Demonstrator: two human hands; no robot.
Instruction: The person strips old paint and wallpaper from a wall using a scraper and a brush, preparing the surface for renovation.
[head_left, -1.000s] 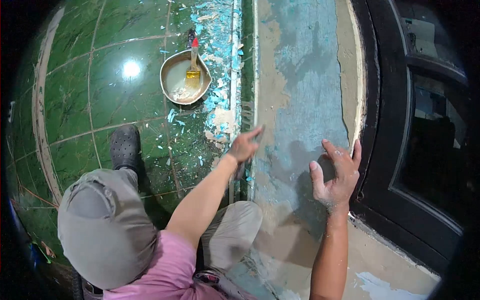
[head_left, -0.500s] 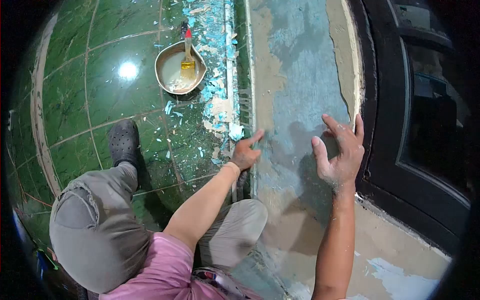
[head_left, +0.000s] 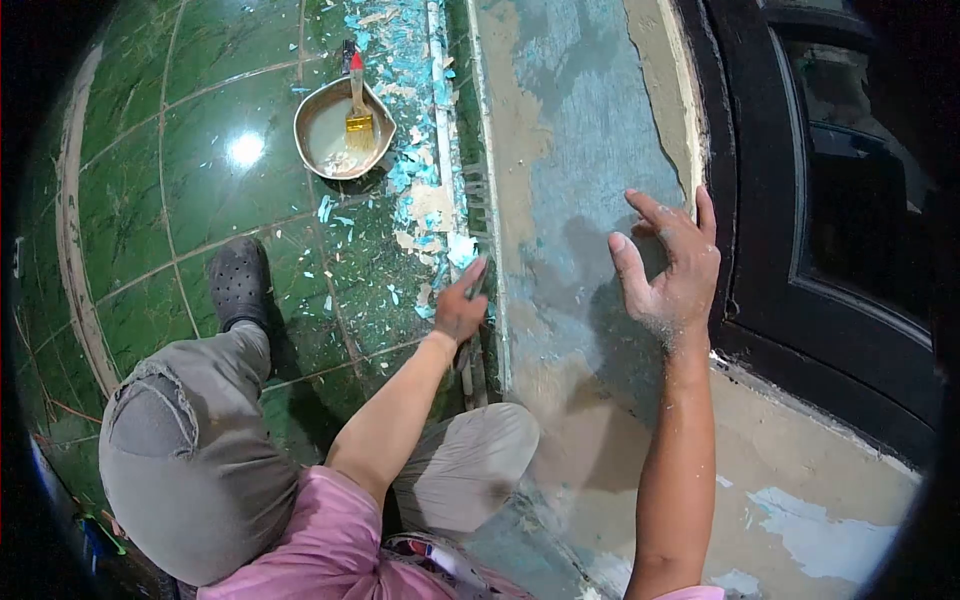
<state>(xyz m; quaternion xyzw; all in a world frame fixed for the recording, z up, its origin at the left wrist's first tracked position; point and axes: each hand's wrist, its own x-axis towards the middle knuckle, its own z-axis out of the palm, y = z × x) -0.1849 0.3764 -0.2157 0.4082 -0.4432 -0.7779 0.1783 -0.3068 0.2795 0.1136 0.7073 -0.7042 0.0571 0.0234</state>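
Note:
My left hand [head_left: 460, 308] is closed, index finger stretched along a slim grey scraper, which is mostly hidden beneath the hand. It is over the ledge edge beside the wall, just below a pale blue-white paint flake [head_left: 462, 250]. My right hand [head_left: 675, 265] is open with fingers spread, dusty and holding nothing. It is against or very near the patchy wall [head_left: 590, 130], where bare blue-grey and beige areas show. The wall's raised beige layer [head_left: 660, 90] ends in a ragged edge above my right fingers.
A pan [head_left: 303, 130] of cloudy liquid, with a paintbrush [head_left: 359, 122] in it, stands on the green tiled floor [head_left: 225, 205]. Blue and cream paint flakes [head_left: 425, 205] litter the wall's foot. A dark window frame [head_left: 760, 240] borders the right. My shoe [head_left: 240, 280] is at left.
My left hand has moved left and slightly down, off the wall surface to the ledge edge. My right hand keeps its spread pose near the same spot. The view has shifted slightly.

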